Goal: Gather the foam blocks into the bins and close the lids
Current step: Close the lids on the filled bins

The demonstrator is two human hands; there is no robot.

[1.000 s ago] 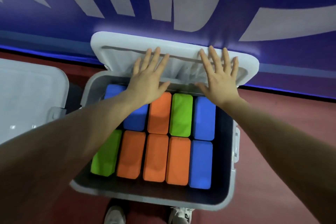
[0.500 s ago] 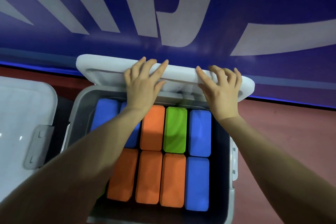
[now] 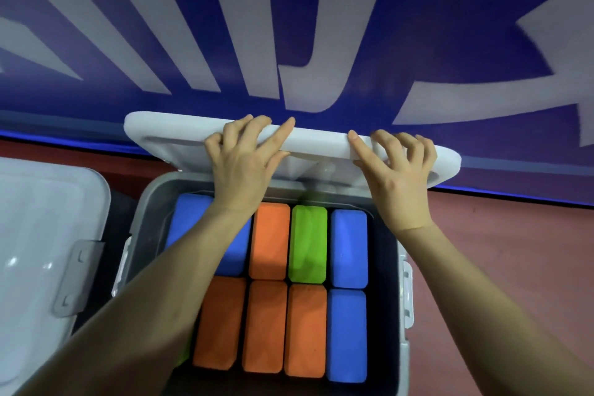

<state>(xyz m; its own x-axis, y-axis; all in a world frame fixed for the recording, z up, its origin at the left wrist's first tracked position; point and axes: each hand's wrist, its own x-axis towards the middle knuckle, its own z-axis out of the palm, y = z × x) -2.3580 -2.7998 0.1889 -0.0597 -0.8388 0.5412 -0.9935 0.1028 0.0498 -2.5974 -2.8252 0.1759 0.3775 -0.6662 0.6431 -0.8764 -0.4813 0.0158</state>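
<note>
Grey bin (image 3: 154, 202) open, packed with foam blocks in two rows, lying flat, long sides touching. Far row: blue block (image 3: 189, 222) partly under the left forearm, orange block (image 3: 269, 239), green block (image 3: 308, 243), blue block (image 3: 348, 247). Near row: three orange blocks (image 3: 263, 325) side by side, blue block (image 3: 346, 334) at right end; sliver of green block (image 3: 185, 354) at left, mostly hidden. White lid (image 3: 167, 132) hinged at far edge, tilted partway up. Second bin (image 3: 38, 228) to the left, lid down, grey latch (image 3: 75, 280) on its side.
</note>
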